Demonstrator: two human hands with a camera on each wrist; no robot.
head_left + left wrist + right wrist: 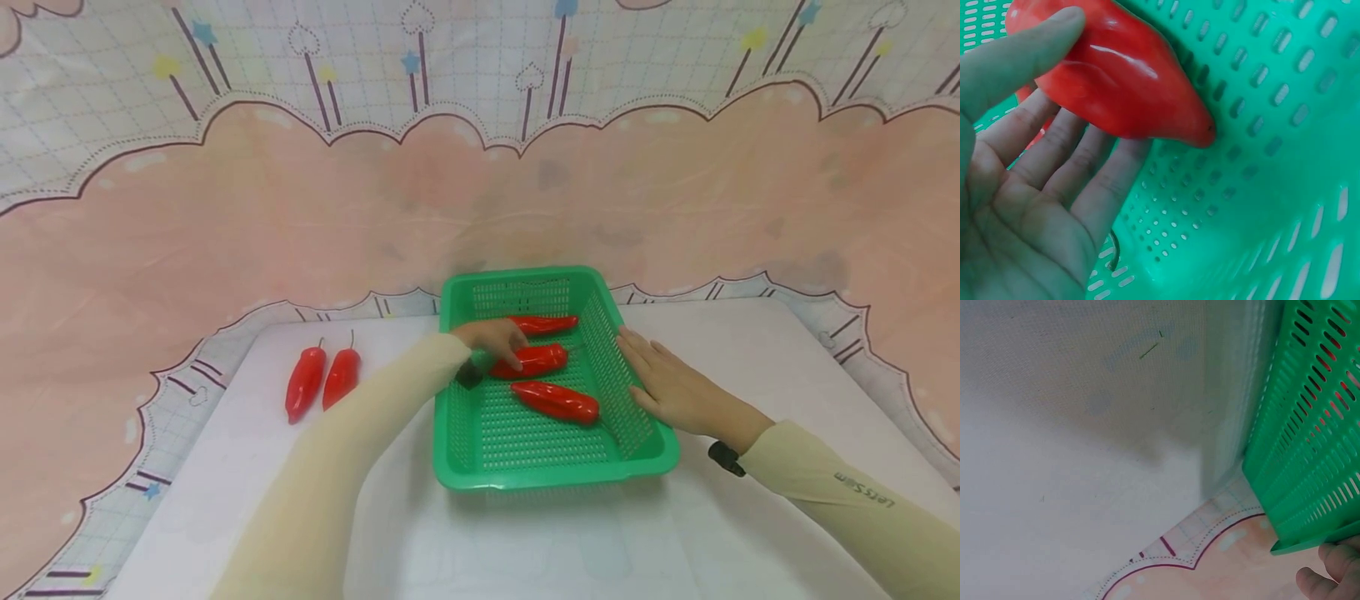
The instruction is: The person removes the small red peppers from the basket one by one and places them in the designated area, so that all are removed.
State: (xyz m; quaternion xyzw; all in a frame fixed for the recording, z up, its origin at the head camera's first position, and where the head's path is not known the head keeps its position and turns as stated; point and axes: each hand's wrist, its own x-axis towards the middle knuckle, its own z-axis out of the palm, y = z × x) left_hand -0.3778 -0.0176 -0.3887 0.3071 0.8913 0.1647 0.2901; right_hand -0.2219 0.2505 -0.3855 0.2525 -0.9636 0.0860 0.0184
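Observation:
My left hand (493, 337) reaches into a green plastic basket (555, 477) and holds a glossy red chili pepper (543, 360) near the basket's middle. In the left wrist view the thumb lies over this pepper and the fingertips are against its other side. A second red chili pepper (546, 325) lies behind it, partly hidden by the hand, and a third red chili pepper (557, 402) lies in front. My right hand (667, 383), fingers stretched out, rests at the basket's right rim.
Two more red chili peppers, one at the far left (305, 384) and one beside it (342, 377), lie on the white table (555, 550) left of the basket. The left sleeve partly covers the nearer one. A patterned cloth (480, 208) hangs behind the table.

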